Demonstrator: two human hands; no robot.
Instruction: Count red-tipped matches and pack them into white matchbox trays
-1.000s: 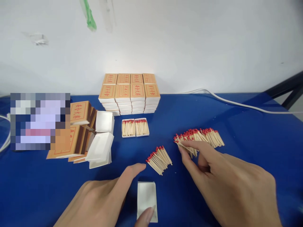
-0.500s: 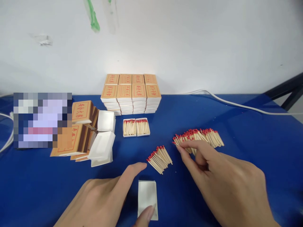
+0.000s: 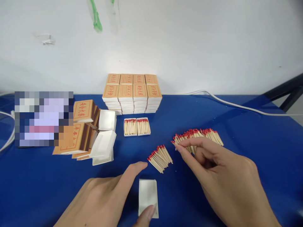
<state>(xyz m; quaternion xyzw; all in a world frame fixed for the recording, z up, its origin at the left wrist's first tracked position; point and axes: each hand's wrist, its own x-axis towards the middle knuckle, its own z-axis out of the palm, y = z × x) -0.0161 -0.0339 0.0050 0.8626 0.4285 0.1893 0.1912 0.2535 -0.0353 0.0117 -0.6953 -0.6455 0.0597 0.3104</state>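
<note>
My left hand (image 3: 106, 201) lies on the blue table, thumb and forefinger on either side of an empty white matchbox tray (image 3: 148, 197), steadying it. My right hand (image 3: 224, 179) reaches into a long heap of red-tipped matches (image 3: 201, 135), its fingertips pinched on a few of them at the heap's left end. A smaller bundle of matches (image 3: 160, 158) lies between the two hands, just beyond the tray.
Two filled trays (image 3: 137, 126) sit further back, before a stacked block of orange matchboxes (image 3: 132, 93) by the wall. Loose orange sleeves (image 3: 79, 129) and white trays (image 3: 104, 143) pile at the left. A white cable (image 3: 236, 105) runs along the back right.
My right hand's fingers have curled and drawn a little to the left along the heap's end. The left hand and the tray have hardly moved.
</note>
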